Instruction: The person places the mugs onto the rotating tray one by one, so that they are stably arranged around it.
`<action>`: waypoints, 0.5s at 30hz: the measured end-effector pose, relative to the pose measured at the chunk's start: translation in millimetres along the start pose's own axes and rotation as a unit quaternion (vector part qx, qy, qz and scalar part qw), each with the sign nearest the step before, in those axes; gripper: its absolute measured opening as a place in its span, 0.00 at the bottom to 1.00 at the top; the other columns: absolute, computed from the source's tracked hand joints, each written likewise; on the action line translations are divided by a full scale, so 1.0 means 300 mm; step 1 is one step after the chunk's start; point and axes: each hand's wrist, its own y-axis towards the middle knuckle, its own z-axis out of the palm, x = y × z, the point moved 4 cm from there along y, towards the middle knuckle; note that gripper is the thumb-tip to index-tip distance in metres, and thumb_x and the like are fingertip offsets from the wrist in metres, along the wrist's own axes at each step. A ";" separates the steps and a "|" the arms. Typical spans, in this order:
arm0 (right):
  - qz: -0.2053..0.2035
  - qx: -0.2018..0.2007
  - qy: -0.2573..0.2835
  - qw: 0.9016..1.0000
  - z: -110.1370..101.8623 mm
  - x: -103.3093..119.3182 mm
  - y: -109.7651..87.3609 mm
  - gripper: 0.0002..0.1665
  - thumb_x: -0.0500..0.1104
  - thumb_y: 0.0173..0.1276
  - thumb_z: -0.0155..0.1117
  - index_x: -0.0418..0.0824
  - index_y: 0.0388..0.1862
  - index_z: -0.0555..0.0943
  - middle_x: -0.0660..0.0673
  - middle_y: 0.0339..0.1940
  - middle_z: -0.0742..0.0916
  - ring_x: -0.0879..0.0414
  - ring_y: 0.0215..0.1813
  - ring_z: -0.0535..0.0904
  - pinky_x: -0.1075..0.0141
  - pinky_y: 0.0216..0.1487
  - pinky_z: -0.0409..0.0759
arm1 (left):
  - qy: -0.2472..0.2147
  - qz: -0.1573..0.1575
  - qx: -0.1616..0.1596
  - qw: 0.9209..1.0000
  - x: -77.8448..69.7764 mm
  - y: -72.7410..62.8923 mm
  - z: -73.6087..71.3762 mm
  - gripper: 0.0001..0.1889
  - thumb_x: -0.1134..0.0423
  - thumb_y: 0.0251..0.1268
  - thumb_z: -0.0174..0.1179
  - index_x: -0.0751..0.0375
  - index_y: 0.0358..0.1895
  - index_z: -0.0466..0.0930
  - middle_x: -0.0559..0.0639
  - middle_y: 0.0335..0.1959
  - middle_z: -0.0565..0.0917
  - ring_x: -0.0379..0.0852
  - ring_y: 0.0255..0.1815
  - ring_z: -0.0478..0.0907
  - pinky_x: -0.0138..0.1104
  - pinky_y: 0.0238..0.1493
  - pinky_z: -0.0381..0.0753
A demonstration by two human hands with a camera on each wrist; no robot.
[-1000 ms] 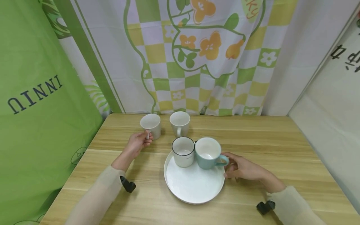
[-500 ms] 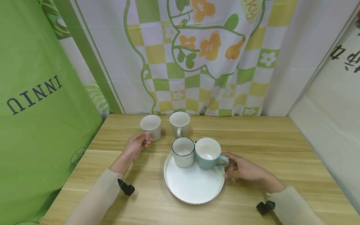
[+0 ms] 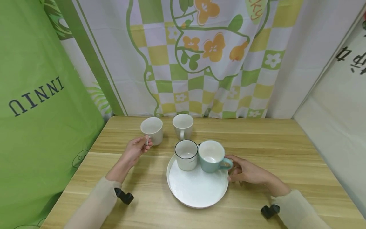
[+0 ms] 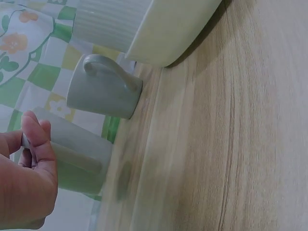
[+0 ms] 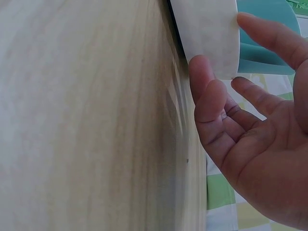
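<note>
My left hand [image 3: 136, 149] pinches the handle of a light grey mug [image 3: 154, 132] near the back left of the table. In the left wrist view, thumb and fingers [image 4: 38, 137] close on that handle. Beside it stands a second pale mug [image 3: 183, 124], its handle toward me. A round white tray [image 3: 197, 194] bears a white mug with a black rim [image 3: 186, 156] and a teal mug [image 3: 211, 159]. My right hand [image 3: 247, 171] is at the tray's right side, behind the teal handle. In the right wrist view, its relaxed fingertips [image 5: 199, 70] touch the tray wall [image 5: 211, 38].
The wooden table [image 3: 257, 136] ends at a patterned curtain [image 3: 200, 92] behind the pale mugs. Green cloth [image 3: 43, 133] hangs on the left, a white panel [image 3: 334, 124] on the right.
My left hand has drawn the grey mug slightly left and toward me, and the left forearm has shifted back. The right hand, the tray and its mugs stay put.
</note>
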 end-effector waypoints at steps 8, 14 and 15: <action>-0.004 0.003 0.000 1.000 0.000 -0.003 0.000 0.49 0.42 0.67 0.69 0.39 0.79 0.53 0.29 0.55 0.79 0.48 0.37 0.83 0.59 0.25 0.84 | 0.011 0.006 0.015 1.000 -0.033 -0.046 0.010 0.26 0.48 0.77 0.51 0.72 0.55 0.73 0.41 0.36 0.83 0.33 0.33 0.74 0.22 0.35 0.75; -0.004 0.003 0.000 1.000 -0.001 0.000 0.000 0.49 0.42 0.68 0.69 0.39 0.80 0.53 0.29 0.54 0.79 0.48 0.37 0.83 0.59 0.25 0.84 | 0.005 0.010 0.025 1.000 -0.060 -0.077 0.021 0.25 0.48 0.76 0.52 0.73 0.54 0.73 0.42 0.36 0.83 0.34 0.33 0.73 0.23 0.35 0.75; -0.004 0.003 0.000 1.000 -0.001 0.001 0.000 0.49 0.42 0.68 0.69 0.39 0.80 0.52 0.29 0.54 0.79 0.48 0.36 0.83 0.59 0.25 0.84 | 0.004 0.011 0.027 1.000 -0.065 -0.082 0.023 0.25 0.48 0.76 0.53 0.72 0.53 0.74 0.42 0.36 0.83 0.34 0.33 0.73 0.23 0.35 0.74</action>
